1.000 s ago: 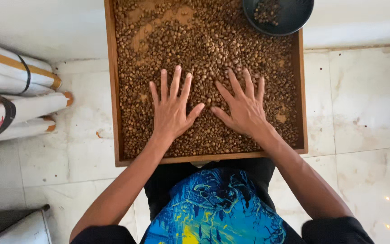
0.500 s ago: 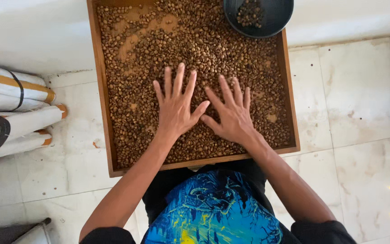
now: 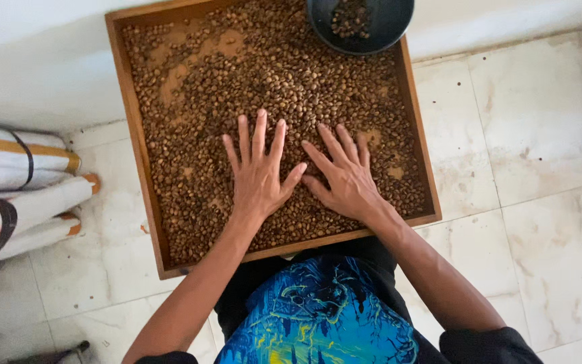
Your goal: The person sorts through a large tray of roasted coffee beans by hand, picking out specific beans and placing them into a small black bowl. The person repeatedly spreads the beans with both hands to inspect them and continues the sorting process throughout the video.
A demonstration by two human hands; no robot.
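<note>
Beans [image 3: 284, 87] are covering the wooden tray [image 3: 129, 135] lying on the tiled floor [image 3: 540, 168]; we are pressing our left hand [image 3: 259, 176] and right hand [image 3: 346, 180] flat on them, fingers spread, thumbs nearly touching, gripping nothing. A dark bowl [image 3: 389, 27] is sitting at the tray's far corner.

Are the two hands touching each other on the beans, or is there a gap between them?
Touching. In the head view the left hand and the right hand lie flat on the beans, and the left thumb tip meets the right hand's thumb with no beans showing between them.
</note>
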